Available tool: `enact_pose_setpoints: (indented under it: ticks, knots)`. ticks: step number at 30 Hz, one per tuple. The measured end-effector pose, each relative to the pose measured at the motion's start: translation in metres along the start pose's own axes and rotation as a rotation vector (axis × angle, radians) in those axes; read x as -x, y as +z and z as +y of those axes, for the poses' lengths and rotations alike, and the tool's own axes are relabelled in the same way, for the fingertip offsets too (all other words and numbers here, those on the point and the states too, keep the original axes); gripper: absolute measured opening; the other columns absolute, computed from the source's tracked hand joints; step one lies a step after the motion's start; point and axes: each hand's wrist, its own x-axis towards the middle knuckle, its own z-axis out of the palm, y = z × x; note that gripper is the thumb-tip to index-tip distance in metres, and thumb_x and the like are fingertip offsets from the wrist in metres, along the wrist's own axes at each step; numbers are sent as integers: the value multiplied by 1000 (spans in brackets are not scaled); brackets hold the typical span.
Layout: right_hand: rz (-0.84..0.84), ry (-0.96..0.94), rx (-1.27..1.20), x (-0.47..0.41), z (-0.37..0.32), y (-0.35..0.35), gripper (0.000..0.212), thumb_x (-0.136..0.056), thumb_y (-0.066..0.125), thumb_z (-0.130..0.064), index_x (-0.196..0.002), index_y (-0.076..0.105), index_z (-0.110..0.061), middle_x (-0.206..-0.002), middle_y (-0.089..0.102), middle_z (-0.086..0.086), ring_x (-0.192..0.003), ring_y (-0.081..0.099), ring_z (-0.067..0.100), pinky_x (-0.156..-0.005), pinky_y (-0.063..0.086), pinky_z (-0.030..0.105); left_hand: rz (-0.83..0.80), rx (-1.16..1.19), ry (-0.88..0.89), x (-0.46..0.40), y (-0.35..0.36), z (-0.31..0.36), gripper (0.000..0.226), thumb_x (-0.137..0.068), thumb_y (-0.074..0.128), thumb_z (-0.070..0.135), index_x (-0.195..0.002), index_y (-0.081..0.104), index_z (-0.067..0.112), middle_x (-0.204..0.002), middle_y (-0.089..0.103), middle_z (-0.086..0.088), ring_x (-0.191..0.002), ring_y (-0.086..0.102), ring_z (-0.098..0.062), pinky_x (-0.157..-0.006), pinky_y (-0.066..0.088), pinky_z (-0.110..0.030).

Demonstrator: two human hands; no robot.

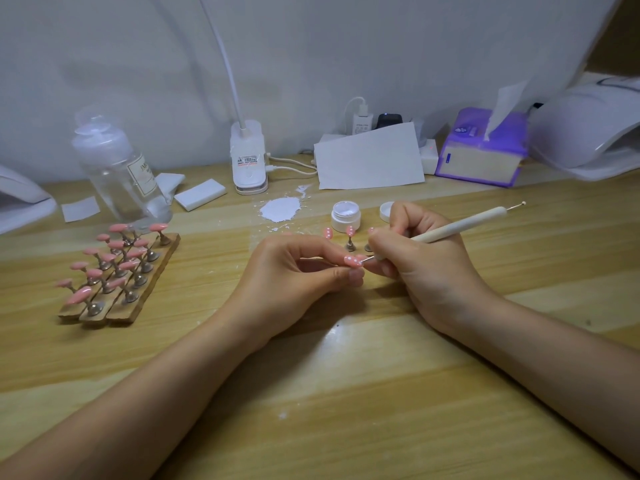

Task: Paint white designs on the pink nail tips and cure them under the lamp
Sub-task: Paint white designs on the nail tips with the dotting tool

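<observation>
Dotting under way: left hand [298,271] pinches a dotted tip [352,260], right hand [420,258] grips the tool [457,226]; rack [119,268] tips unpainted, curing outstanding.

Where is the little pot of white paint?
In the head view, the open white paint pot sits on the wooden table just beyond the hands, right of the spilled white patch, with its lid lying beside it on the right.
</observation>
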Motion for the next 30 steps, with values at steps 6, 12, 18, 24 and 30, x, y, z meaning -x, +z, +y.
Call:
enact_pose_setpoints:
  ticks: [6,12,18,24,30]
  knots:
    - [11,8,-6,0,0,0,43,-77,50,14,-53,29,-14,-36,34,-6,-32,37,4,-45,36,17,2,-6,3,1,0,0,17,-63,74,3,-60,72,20,-70,72,2,-71,69,-12,-67,53,-17]
    - [2,5,-2,0,0,0,43,-78,50,14,-53,29,-15,-35,34,-7,-33,37,3,-45,36,17,3,-25,7,1,0,0,20,-65,74,0,-60,72,19,-70,72,0,-71,69,-13,-67,54,-18]
    - [-8,1,-19,0,1,0,46,-76,54,13,-50,31,-17,-35,34,-8,-32,36,3,-43,34,16,5,-14,7,1,0,0,17,-62,74,4,-58,72,21,-67,71,2,-69,69,-10,-63,51,-15]
    - [-6,-4,-23,0,0,-1,47,-78,55,11,-50,30,-17,-36,34,-7,-32,35,4,-41,33,15,8,-10,7,1,0,0,7,-58,74,12,-61,72,18,-75,73,-4,-73,69,-14,-72,56,-24]
    - [-5,-4,-27,0,0,0,46,-80,50,14,-51,29,-15,-35,33,-7,-32,34,3,-40,33,13,8,7,-2,1,0,0,7,-54,72,18,-61,72,18,-76,73,-7,-74,68,-16,-70,55,-23]
